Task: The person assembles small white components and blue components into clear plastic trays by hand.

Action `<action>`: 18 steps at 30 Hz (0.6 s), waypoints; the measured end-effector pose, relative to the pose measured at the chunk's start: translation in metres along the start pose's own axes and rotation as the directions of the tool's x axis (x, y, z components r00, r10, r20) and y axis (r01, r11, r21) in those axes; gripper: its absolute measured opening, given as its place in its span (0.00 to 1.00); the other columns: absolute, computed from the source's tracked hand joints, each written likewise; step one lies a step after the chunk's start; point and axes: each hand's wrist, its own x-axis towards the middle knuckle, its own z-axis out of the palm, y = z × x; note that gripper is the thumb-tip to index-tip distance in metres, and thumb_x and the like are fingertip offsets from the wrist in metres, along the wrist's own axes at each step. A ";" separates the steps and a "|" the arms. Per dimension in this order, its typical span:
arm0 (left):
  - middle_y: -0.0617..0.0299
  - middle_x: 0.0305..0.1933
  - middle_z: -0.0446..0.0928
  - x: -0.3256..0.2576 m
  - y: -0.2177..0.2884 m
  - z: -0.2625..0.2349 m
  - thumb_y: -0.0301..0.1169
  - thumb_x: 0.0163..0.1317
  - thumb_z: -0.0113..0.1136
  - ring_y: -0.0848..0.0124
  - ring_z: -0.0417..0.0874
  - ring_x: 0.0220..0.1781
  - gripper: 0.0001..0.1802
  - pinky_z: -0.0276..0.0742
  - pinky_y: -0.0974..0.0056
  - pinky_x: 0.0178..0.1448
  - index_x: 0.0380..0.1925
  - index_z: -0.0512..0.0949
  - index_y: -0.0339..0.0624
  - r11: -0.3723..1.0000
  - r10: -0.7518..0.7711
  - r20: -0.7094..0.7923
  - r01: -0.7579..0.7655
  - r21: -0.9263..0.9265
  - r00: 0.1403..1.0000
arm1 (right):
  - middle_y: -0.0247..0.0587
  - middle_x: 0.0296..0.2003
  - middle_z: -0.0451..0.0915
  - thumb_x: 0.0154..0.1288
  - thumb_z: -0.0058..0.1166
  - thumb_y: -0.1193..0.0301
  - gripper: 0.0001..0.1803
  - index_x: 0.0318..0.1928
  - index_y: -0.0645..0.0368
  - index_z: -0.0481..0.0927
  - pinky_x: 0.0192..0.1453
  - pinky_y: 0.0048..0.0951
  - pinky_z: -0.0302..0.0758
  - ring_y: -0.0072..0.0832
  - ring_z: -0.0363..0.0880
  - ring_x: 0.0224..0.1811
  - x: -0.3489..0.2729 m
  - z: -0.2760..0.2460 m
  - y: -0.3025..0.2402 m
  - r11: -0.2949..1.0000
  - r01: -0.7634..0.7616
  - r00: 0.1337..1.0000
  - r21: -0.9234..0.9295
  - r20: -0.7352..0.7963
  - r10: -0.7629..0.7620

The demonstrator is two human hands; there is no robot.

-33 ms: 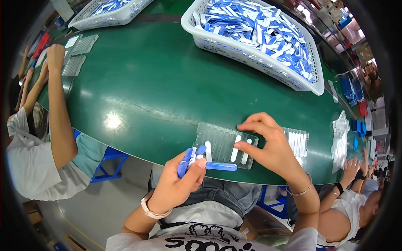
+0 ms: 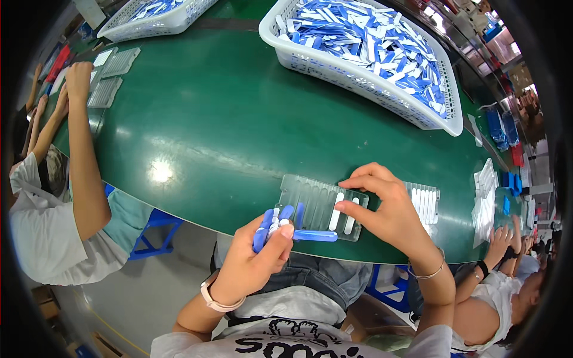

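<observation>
The clear slotted tray (image 2: pixel 319 206) lies flat on the green desk (image 2: pixel 239 137), at the near edge just in front of the person, and everything else is best placed from it. The left hand (image 2: pixel 253 256), just below the tray's near-left corner, has its grip closed around a small bundle of blue and white sticks (image 2: pixel 271 222), ends pointing up toward the tray, apparently so they stay ready to feed one at a time. The right hand (image 2: pixel 388 206) rests on the tray's right end, fingers spread and pressing down, its grip holding nothing; it seems to steady the tray while a fingertip seats a white stick (image 2: pixel 336 212) in a slot. One blue stick (image 2: pixel 314 236) lies crosswise along the tray's near edge. Touching or just beside the tray's right end, a filled tray (image 2: pixel 425 201) of white sticks sits partly hidden by the hand. Well beyond the tray, across the desk, stands a white basket (image 2: pixel 358 74) heaped with blue and white sticks, and a second basket (image 2: pixel 155 21) stands further off to the left. The desk is a smooth, glossy dark green surface with a lamp glare left of the tray. Other people sit on both sides of it, one forearm (image 2: pixel 83 155) reaching toward more clear trays (image 2: pixel 110 77) far to the left.
</observation>
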 end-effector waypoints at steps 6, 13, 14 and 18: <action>0.70 0.20 0.69 0.005 0.000 0.002 0.37 0.67 0.52 0.86 0.64 0.19 0.11 0.58 0.76 0.21 0.34 0.72 0.39 0.996 -0.052 -0.004 0.052 0.071 0.999 | 0.38 0.30 0.79 0.53 0.62 0.72 0.07 0.32 0.62 0.82 0.38 0.29 0.72 0.32 0.75 0.30 0.004 0.001 0.003 0.984 -0.074 0.995 0.163 -0.055 0.084; 0.71 0.20 0.69 0.001 -0.001 0.001 0.37 0.68 0.51 0.86 0.64 0.18 0.11 0.58 0.76 0.21 0.34 0.72 0.40 0.994 -0.039 -0.009 0.040 0.098 0.999 | 0.26 0.34 0.80 0.46 0.64 0.74 0.09 0.31 0.50 0.83 0.31 0.25 0.56 0.18 0.70 0.32 -0.046 -0.016 -0.018 0.525 0.630 0.652 -0.572 0.022 -0.758; 0.71 0.20 0.69 0.001 -0.001 0.000 0.37 0.68 0.51 0.86 0.64 0.18 0.11 0.58 0.76 0.21 0.34 0.72 0.40 0.995 -0.041 -0.005 0.041 0.093 0.999 | 0.23 0.37 0.79 0.44 0.64 0.75 0.11 0.31 0.48 0.82 0.32 0.26 0.54 0.19 0.68 0.32 -0.051 -0.012 -0.016 0.478 0.646 0.610 -0.595 0.027 -0.792; 0.70 0.20 0.69 0.002 0.001 0.000 0.36 0.67 0.52 0.86 0.64 0.18 0.11 0.58 0.77 0.20 0.32 0.71 0.40 0.996 -0.050 0.011 0.049 0.075 0.999 | 0.18 0.39 0.78 0.42 0.63 0.77 0.14 0.32 0.46 0.82 0.33 0.28 0.51 0.19 0.65 0.32 -0.056 -0.004 -0.008 0.366 0.641 0.509 -0.675 0.016 -0.861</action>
